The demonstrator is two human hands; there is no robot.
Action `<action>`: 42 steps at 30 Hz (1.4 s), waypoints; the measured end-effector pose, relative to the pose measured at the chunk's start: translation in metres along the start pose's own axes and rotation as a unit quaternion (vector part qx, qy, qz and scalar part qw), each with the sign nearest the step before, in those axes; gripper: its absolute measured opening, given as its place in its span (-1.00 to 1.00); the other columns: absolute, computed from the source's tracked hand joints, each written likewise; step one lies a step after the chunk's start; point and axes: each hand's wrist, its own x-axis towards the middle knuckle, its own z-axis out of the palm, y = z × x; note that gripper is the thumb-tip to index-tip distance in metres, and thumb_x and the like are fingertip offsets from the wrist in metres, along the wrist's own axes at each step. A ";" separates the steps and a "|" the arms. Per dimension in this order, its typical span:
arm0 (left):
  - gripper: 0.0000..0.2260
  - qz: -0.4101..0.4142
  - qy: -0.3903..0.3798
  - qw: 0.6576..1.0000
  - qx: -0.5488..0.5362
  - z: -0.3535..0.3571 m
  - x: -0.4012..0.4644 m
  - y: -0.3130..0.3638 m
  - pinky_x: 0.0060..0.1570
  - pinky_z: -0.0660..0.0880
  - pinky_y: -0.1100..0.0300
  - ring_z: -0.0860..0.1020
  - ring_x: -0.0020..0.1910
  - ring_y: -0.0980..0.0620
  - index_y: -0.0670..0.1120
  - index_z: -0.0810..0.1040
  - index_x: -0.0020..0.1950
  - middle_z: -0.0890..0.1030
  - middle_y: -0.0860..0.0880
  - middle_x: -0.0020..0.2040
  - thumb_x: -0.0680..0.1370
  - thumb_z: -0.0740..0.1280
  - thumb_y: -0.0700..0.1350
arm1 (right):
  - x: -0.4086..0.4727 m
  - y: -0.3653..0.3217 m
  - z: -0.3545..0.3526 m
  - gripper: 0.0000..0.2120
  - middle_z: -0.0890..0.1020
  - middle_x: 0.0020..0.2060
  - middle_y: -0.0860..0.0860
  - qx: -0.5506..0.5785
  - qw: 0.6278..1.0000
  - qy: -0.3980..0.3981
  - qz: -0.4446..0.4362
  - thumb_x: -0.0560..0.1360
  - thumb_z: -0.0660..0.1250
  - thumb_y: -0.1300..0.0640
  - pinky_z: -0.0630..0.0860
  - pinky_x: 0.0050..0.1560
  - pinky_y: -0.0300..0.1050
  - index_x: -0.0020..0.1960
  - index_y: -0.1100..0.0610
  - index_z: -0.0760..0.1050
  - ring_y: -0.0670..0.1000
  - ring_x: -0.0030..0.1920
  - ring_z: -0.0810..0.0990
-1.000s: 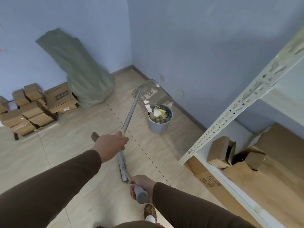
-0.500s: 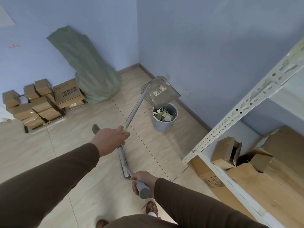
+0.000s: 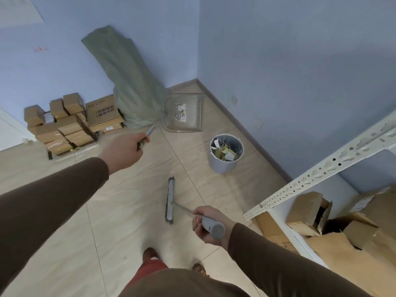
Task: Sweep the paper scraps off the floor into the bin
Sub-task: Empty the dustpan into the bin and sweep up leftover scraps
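Beside bin (image 3: 226, 166): sack (image 3: 128, 82), boxes (image 3: 70, 123), shelving (image 3: 321, 168).

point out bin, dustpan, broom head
bin (image 3: 222, 166): head view, on its outer wall.
dustpan (image 3: 182, 123): head view, on the clear pan bottom.
broom head (image 3: 170, 200): head view, on the grey bar's middle.

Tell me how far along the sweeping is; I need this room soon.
Nearly done: paper scraps fill the bin, and the visible floor shows none. The left hand holds the dustpan, seemingly emptied; the right hand grips the broom. Left: putting the tools away.
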 end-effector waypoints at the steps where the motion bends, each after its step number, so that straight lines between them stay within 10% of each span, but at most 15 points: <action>1: -0.71 -0.021 -0.006 1.000 -0.005 -0.004 0.008 -0.012 0.05 0.55 -0.06 0.55 -0.15 0.03 0.16 0.48 0.20 0.57 0.07 -0.07 0.52 0.27 -0.11 | -0.001 -0.008 0.005 -0.88 0.41 -0.38 -0.01 0.012 1.000 0.000 -0.007 0.52 0.26 0.23 0.43 -0.64 -0.27 -0.18 0.19 0.36 -0.10 -0.56 0.45; 19: -0.82 -0.235 -0.157 0.945 -0.167 0.014 0.234 -0.259 -0.11 0.61 0.05 0.59 -0.18 -0.09 -0.06 0.57 0.11 0.65 -0.18 -0.07 0.52 0.42 -0.14 | 0.090 -0.174 0.157 -0.86 0.42 -0.45 0.03 -0.069 0.984 0.141 -0.084 0.58 0.25 0.17 0.38 -0.62 -0.35 -0.12 0.15 0.33 -0.10 -0.61 0.40; 27: -0.77 -0.237 -0.026 0.969 0.067 0.004 0.299 -0.339 -0.06 0.59 -0.17 0.56 -0.13 -0.21 -0.12 0.44 0.10 0.58 -0.18 -0.10 0.49 0.39 -0.14 | 0.121 -0.252 0.182 -0.78 0.44 -0.41 0.08 -0.175 0.955 0.193 -0.142 0.61 0.22 0.22 0.37 -0.64 -0.30 0.24 0.06 0.32 -0.08 -0.62 0.40; 34: -0.49 -0.159 0.011 0.965 0.208 0.017 0.314 -0.316 0.20 0.36 -0.26 0.46 0.18 -0.31 -0.15 0.38 0.25 0.51 -0.27 0.17 0.38 0.48 -0.11 | 0.126 -0.361 0.161 -0.72 0.46 -0.35 0.11 -0.278 0.902 0.246 -0.222 0.62 0.14 0.29 0.38 -0.62 -0.28 0.32 0.17 0.34 -0.07 -0.61 0.42; 42: -0.57 -0.090 -0.089 0.984 0.125 0.079 0.325 -0.221 0.33 0.29 -0.25 0.36 0.37 -0.27 0.01 0.59 0.25 0.46 -0.17 0.37 0.39 0.51 0.00 | 0.110 -0.511 0.093 -0.82 0.46 -0.37 0.09 -0.328 0.857 0.341 -0.203 0.58 0.17 0.31 0.40 -0.57 -0.23 -0.19 0.18 0.37 -0.04 -0.51 0.44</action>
